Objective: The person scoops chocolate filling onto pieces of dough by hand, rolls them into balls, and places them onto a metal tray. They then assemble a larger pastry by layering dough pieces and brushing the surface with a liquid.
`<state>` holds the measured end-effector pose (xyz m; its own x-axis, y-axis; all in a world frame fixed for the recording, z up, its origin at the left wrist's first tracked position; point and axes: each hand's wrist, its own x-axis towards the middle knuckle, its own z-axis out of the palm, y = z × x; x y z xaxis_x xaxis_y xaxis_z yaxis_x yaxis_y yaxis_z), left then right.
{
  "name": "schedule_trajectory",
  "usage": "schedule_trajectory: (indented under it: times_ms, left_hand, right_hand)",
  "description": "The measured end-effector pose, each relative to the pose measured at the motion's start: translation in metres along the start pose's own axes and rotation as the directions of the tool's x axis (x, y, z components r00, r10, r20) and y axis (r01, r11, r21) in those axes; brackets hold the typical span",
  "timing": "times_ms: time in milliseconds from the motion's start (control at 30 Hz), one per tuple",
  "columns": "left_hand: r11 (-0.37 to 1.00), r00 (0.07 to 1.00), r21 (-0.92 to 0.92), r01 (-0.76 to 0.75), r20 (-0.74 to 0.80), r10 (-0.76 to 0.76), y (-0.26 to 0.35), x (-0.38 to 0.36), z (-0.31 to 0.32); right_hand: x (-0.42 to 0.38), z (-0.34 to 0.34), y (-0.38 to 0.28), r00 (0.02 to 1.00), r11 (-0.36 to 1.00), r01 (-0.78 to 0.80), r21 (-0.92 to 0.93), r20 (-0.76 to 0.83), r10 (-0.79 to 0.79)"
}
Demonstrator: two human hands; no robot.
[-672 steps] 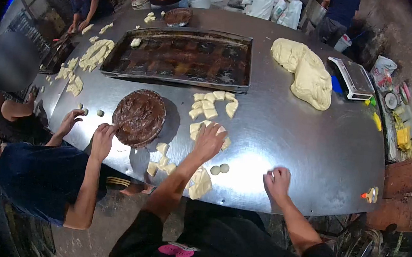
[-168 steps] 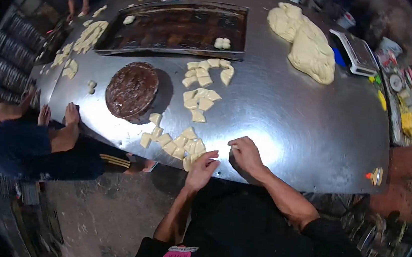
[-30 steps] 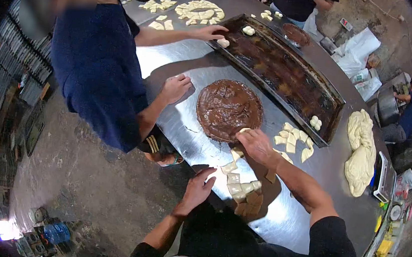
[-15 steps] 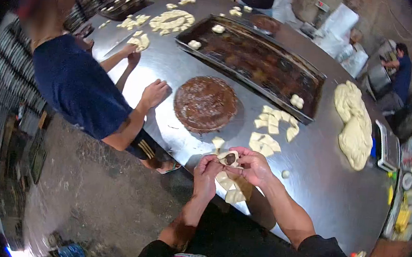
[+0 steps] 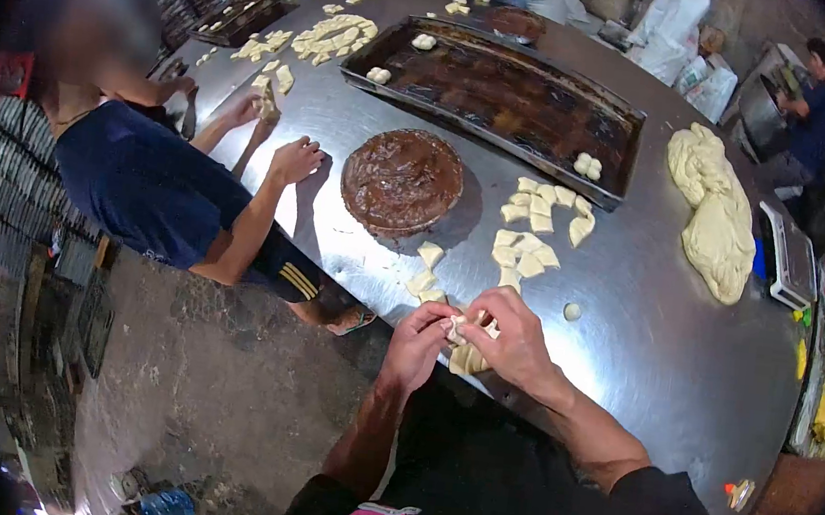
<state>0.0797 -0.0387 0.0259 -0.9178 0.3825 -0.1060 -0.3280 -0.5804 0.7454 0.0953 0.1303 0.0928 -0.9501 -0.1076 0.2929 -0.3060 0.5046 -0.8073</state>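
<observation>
Both hands meet over the front edge of the metal table [image 5: 680, 386]. Between the fingertips is a small pale dough piece [image 5: 455, 330], pinched by my left hand [image 5: 415, 346] on one side and my right hand [image 5: 514, 341] on the other. No brown filling shows in it. Cut dough pieces [image 5: 530, 255] lie just beyond my hands, with others partly hidden beneath them. A round mound of brown paste [image 5: 402, 183] sits further back to the left. One small dough ball [image 5: 572, 311] rests right of my right hand.
A large dark tray [image 5: 509, 107] holding dough balls lies across the table. Thick dough [image 5: 714, 214] and a scale [image 5: 788, 257] are at the right. A co-worker in a dark shirt [image 5: 154, 185] stands at the left, hands over the table. Other people are further back.
The dough between my fingers has been folded closed over the brown filling that showed before. My right hand has turned over it. The view has shifted slightly, and the left co-worker's hands have moved.
</observation>
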Motion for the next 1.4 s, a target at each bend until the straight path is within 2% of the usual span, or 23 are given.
schedule_trajectory:
  times_ms: [67, 100, 133, 200, 267, 333, 367, 467, 567, 600, 667, 733, 800, 833, 933, 967, 1067, 1100, 1133, 1200, 1267, 1367, 1400]
  left_hand:
    - [0.987, 0.992, -0.109, 0.120, 0.040, -0.116, 0.006, 0.005, -0.009]
    - [0.968, 0.989, -0.202, 0.146, 0.063, -0.136, 0.007, 0.009, -0.018]
    - [0.970, 0.991, -0.206, 0.133, 0.061, -0.123, 0.010, 0.012, -0.021]
    - [0.992, 0.989, -0.110, 0.054, -0.134, -0.068, 0.013, 0.015, -0.024]
    - [0.996, 0.983, -0.085, 0.004, -0.182, -0.019, 0.017, 0.018, -0.035]
    - [0.977, 0.971, -0.211, 0.024, -0.228, -0.073, 0.027, 0.018, -0.044]
    - [0.975, 0.970, -0.219, 0.034, -0.229, -0.085, 0.031, 0.021, -0.050]
    - [0.979, 0.976, -0.187, 0.083, -0.185, -0.118, 0.041, 0.031, -0.068]
    - [0.974, 0.980, -0.109, 0.198, -0.003, -0.200, 0.054, 0.049, -0.086]
    - [0.972, 0.978, -0.111, 0.206, 0.008, -0.206, 0.058, 0.055, -0.088]
    - [0.965, 0.960, -0.024, 0.261, 0.108, -0.257, 0.068, 0.064, -0.078]
    - [0.955, 0.952, -0.030, 0.295, 0.091, -0.292, 0.066, 0.070, -0.066]
    - [0.943, 0.942, 0.077, 0.325, 0.064, -0.330, 0.060, 0.070, -0.050]
    - [0.938, 0.937, 0.024, 0.346, 0.028, -0.347, 0.049, 0.068, -0.043]
    - [0.955, 0.955, 0.030, 0.296, -0.012, -0.295, 0.006, 0.052, -0.013]
    - [0.924, 0.926, -0.048, 0.378, 0.031, -0.377, -0.009, 0.045, -0.005]
    - [0.836, 0.838, -0.071, 0.545, 0.098, -0.537, -0.050, 0.031, 0.028]
    - [0.818, 0.818, 0.083, 0.569, 0.046, -0.574, -0.058, 0.027, 0.037]
    - [0.804, 0.802, 0.093, 0.588, 0.063, -0.594, -0.068, 0.021, 0.040]
    - [0.835, 0.895, 0.350, 0.426, -0.029, -0.445, -0.080, 0.007, 0.031]
    - [0.791, 0.894, 0.457, 0.406, -0.022, -0.447, -0.082, -0.002, 0.006]
    - [0.752, 0.933, 0.563, 0.344, -0.115, -0.341, -0.069, -0.018, -0.011]
    - [0.740, 0.933, 0.574, 0.352, -0.152, -0.326, -0.063, -0.023, -0.010]
  right_hand:
    - [0.015, 0.006, -0.001, 0.990, 0.988, -0.113, 0.105, 0.102, 0.102]
    - [0.020, 0.014, 0.000, 0.990, 0.989, -0.102, 0.105, 0.112, 0.090]
    - [0.024, 0.024, 0.005, 0.997, 0.995, -0.057, 0.076, 0.050, 0.054]
    - [0.028, 0.042, 0.012, 0.997, 1.000, 0.008, 0.011, -0.074, -0.008]
    - [0.040, 0.052, -0.001, 0.996, 0.999, 0.019, 0.040, -0.087, -0.015]
    - [0.052, 0.060, -0.009, 0.976, 0.961, 0.196, -0.195, -0.051, -0.209]
    - [0.053, 0.068, 0.002, 0.980, 0.960, 0.184, -0.211, -0.034, -0.195]
    - [0.075, 0.073, 0.002, 0.990, 0.978, 0.122, -0.170, 0.090, -0.108]
    - [0.090, 0.074, -0.007, 0.998, 0.979, -0.002, -0.202, 0.063, 0.015]
    - [0.093, 0.073, -0.005, 0.998, 0.977, -0.009, -0.212, 0.055, 0.022]
    - [0.092, 0.070, 0.005, 0.990, 0.959, 0.129, -0.253, -0.031, -0.141]
    - [0.080, 0.065, 0.012, 0.990, 0.956, 0.120, -0.269, -0.034, -0.134]
    - [0.062, 0.060, 0.014, 0.983, 0.912, 0.098, -0.397, -0.106, -0.152]
    - [0.052, 0.055, 0.014, 0.970, 0.913, 0.111, -0.392, -0.156, -0.185]
    - [0.017, 0.032, 0.012, 0.953, 0.911, 0.039, -0.412, -0.258, -0.157]
    - [0.000, 0.023, 0.017, 0.952, 0.907, 0.006, -0.420, -0.276, -0.134]
    - [-0.052, -0.001, 0.050, 0.924, 0.912, -0.192, -0.362, -0.381, 0.043]
    - [-0.069, -0.010, 0.066, 0.909, 0.890, -0.247, -0.382, -0.410, 0.077]
    - [-0.088, -0.018, 0.084, 0.892, 0.865, -0.302, -0.401, -0.438, 0.109]
    - [-0.129, -0.036, 0.115, 0.898, 0.760, -0.324, -0.563, -0.435, 0.061]
    - [-0.180, -0.037, 0.137, 0.928, 0.647, -0.330, -0.687, -0.361, 0.090]
    - [-0.207, -0.040, 0.117, 0.920, 0.601, -0.324, -0.730, -0.392, 0.020]
    - [-0.214, -0.041, 0.114, 0.920, 0.617, -0.361, -0.699, -0.374, 0.115]
